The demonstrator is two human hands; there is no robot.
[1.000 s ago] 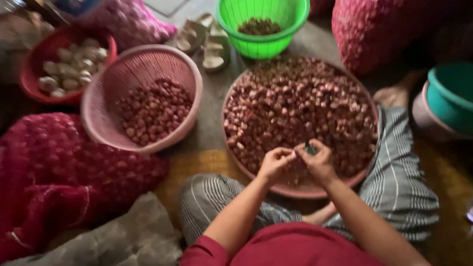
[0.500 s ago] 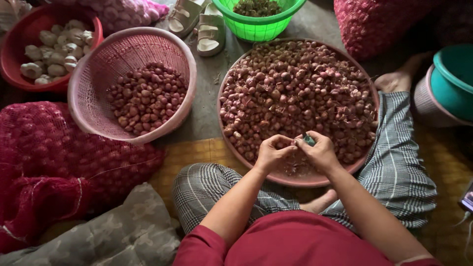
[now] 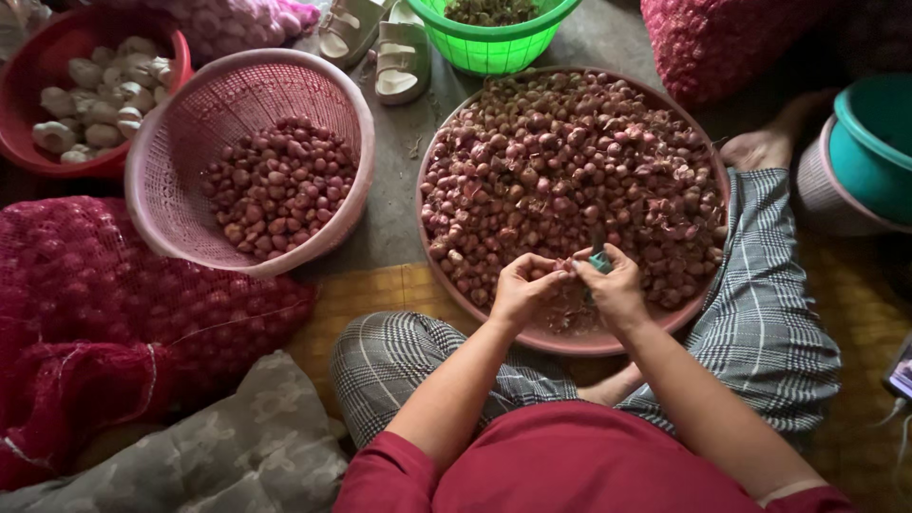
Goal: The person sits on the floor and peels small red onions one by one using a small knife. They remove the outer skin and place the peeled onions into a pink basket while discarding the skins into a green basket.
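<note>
Your 2 hands meet over the near edge of the round tray (image 3: 446, 285) of shallots.

Since the earlier frame your view has dropped slightly; the hands stay together at the same spot. Your left hand (image 3: 521, 288) pinches 1 shallot (image 3: 562, 270) with curled fingers; your right hand (image 3: 617, 285) is closed around a small green-handled knife (image 3: 598, 258). You have 1 pink basket (image 3: 161, 152) of shallots far left, 1 green basket (image 3: 494, 43), 1 red bowl (image 3: 38, 152), 2 sandals (image 3: 399, 66).
</note>
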